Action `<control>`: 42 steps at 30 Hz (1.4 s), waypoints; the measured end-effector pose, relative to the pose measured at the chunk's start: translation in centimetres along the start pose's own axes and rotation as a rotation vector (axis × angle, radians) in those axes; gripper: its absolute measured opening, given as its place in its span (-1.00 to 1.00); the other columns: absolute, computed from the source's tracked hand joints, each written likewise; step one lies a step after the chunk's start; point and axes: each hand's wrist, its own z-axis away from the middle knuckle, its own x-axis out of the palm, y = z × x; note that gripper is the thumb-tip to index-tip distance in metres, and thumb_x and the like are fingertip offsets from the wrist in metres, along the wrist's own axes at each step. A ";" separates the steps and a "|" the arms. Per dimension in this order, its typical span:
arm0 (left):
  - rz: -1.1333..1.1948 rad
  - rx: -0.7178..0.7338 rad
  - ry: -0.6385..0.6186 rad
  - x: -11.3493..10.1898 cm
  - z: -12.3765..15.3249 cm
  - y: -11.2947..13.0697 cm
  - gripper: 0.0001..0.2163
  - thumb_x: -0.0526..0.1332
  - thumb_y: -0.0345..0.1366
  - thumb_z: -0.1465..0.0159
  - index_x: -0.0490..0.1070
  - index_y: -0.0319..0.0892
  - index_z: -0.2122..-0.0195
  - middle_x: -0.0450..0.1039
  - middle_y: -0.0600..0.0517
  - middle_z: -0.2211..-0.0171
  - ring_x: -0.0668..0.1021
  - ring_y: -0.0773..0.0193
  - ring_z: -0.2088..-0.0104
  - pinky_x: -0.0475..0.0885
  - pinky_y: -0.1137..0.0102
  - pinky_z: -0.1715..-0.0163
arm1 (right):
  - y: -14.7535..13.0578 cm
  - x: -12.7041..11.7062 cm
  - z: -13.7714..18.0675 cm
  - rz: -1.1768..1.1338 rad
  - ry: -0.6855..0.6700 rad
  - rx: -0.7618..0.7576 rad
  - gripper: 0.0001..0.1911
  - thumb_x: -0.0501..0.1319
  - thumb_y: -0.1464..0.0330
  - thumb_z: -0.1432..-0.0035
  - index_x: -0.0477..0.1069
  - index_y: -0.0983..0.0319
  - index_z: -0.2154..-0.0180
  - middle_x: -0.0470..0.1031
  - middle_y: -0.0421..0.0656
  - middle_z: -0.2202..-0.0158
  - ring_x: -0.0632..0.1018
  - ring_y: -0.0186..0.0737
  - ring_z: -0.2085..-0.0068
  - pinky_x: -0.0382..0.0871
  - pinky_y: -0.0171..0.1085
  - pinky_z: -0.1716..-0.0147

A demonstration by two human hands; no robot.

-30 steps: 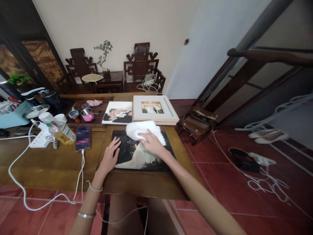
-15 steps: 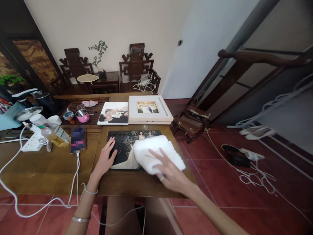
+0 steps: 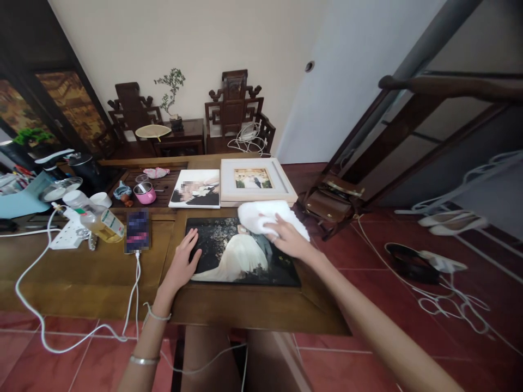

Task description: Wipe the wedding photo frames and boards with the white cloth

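Observation:
A large dark photo print point(image 3: 232, 256) of a couple lies flat on the wooden table point(image 3: 93, 267) in front of me. My left hand point(image 3: 183, 261) rests flat on the print's left edge, fingers spread. My right hand point(image 3: 286, 237) presses a folded white cloth point(image 3: 265, 215) onto the print's upper right corner, fingers over the cloth.
Behind the print lie a smaller photo panel point(image 3: 196, 188) and a white framed photo point(image 3: 255, 181). To the left are a phone point(image 3: 138, 230) on a white cable, a power strip point(image 3: 67, 234), a bottle point(image 3: 102, 223), a pink cup point(image 3: 146, 191). A brown bag point(image 3: 333, 204) and cables lie on the red tiled floor.
My right hand swept the cloth from the print's top down to its lower right, then back up to the upper right corner. My left hand stayed on the left edge.

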 end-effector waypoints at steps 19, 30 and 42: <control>-0.042 -0.015 -0.017 -0.2 0.0 0.4 -0.57 -0.01 -0.25 -0.34 0.08 -0.12 -0.24 0.05 -0.11 -0.28 0.07 0.15 -0.30 0.04 0.08 -0.23 | -6.7 -1.8 12.0 -0.046 -0.203 -0.242 -0.75 0.04 0.56 0.12 0.43 0.20 0.44 0.23 -0.11 -0.21 0.09 0.01 -0.28 -0.10 0.17 -0.24; -0.045 -0.047 -0.036 -0.3 -0.2 0.6 -0.57 0.00 -0.25 -0.33 0.11 -0.17 -0.22 0.06 -0.13 -0.28 0.09 0.17 -0.30 0.07 0.10 -0.22 | 0.5 -0.4 -1.0 0.039 -0.065 -0.090 -0.75 0.02 0.45 -0.13 0.43 0.21 0.22 0.48 -0.04 0.01 0.44 0.00 -0.07 0.04 0.13 -0.19; -0.027 -0.041 -0.015 -0.1 -0.1 0.4 -0.58 0.00 -0.24 -0.34 0.11 -0.11 -0.22 0.07 -0.11 -0.27 0.09 0.14 -0.29 0.06 0.06 -0.21 | -6.4 0.5 9.6 0.018 -0.032 -0.192 -0.76 0.04 0.52 0.02 0.44 0.23 0.36 0.20 0.00 -0.22 0.09 0.10 -0.28 -0.04 0.26 -0.18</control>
